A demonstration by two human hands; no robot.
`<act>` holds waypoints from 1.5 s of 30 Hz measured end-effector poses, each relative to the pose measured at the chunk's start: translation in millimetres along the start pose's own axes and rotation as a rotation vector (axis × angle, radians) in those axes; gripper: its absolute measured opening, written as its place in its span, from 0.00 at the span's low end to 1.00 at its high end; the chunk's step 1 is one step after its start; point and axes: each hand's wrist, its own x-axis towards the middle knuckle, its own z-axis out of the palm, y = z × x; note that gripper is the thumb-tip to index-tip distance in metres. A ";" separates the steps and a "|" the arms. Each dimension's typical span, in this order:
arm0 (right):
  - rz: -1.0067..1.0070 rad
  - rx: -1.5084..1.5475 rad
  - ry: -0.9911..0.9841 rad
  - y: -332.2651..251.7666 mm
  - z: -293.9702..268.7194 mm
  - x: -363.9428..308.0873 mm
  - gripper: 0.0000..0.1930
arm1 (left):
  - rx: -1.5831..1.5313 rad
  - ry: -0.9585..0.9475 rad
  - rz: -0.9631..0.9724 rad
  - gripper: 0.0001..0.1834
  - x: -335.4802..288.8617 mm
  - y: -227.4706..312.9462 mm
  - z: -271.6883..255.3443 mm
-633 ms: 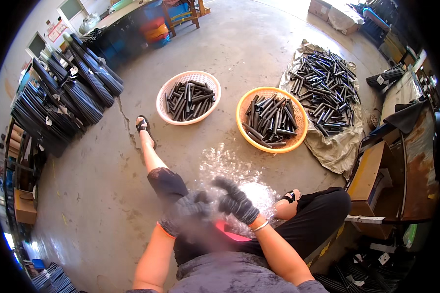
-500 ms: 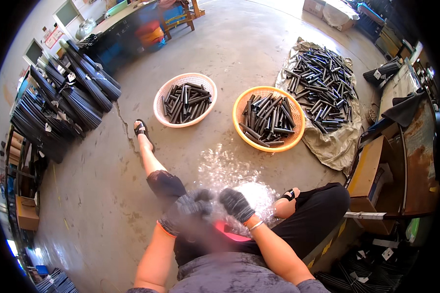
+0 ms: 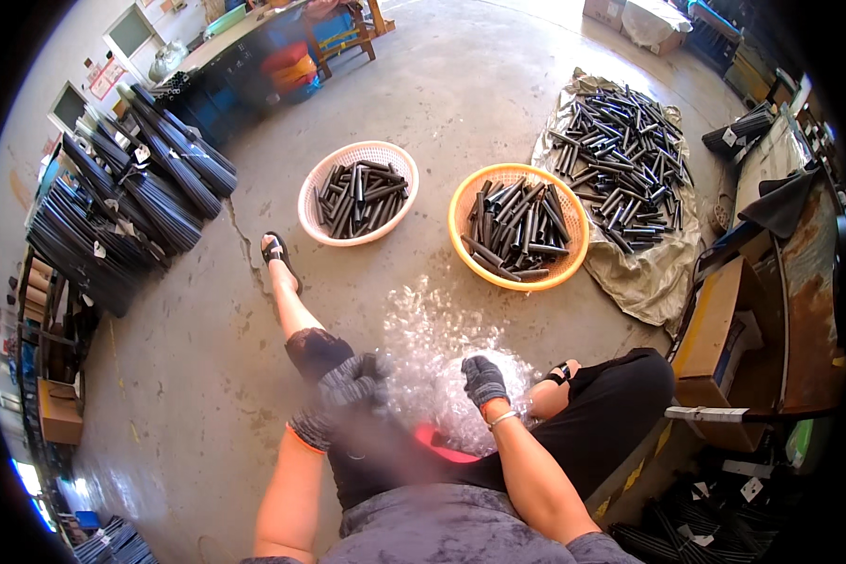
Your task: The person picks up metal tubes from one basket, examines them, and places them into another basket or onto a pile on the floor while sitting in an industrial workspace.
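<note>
A heap of crinkled, shiny clear plastic (image 3: 442, 357) lies between my legs, with a smooth pink-red surface (image 3: 442, 446) showing at its near edge. My left hand (image 3: 346, 387), in a grey knitted glove with an orange cuff, is closed at the heap's left side. A dark blur covers part of it. My right hand (image 3: 484, 381), gloved alike, has its fingers curled over the heap's right side. Whatever either hand grips is hidden.
Ahead on the floor stand a pink basket (image 3: 359, 237) and an orange basket (image 3: 520, 282), both holding short black tubes. Behind right, more black tubes (image 3: 625, 160) cover a sheet (image 3: 650, 291). Bundled black rods (image 3: 150, 179) lean at left; an open cardboard box (image 3: 710, 324) stands right.
My hands have moved apart: the right one went right and slightly forward over the clear plastic, the left one went left. The baskets have stayed in place.
</note>
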 end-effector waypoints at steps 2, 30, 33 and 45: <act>-0.088 0.586 -0.099 -55.5 9.0 -12.9 0.12 | -0.021 -0.022 -0.028 0.15 4.5 -8.2 -2.3; -0.531 0.601 -0.485 -134.1 -1.9 -75.3 0.25 | 0.143 -0.001 -0.012 0.18 0.1 -13.2 3.8; -0.307 0.611 -0.736 -161.5 15.7 -106.1 0.23 | 0.427 -0.027 0.146 0.19 11.8 -41.1 -39.0; -0.435 0.492 -0.707 -129.2 24.8 -73.0 0.29 | 0.031 -0.006 -0.026 0.18 -0.1 -18.2 -1.4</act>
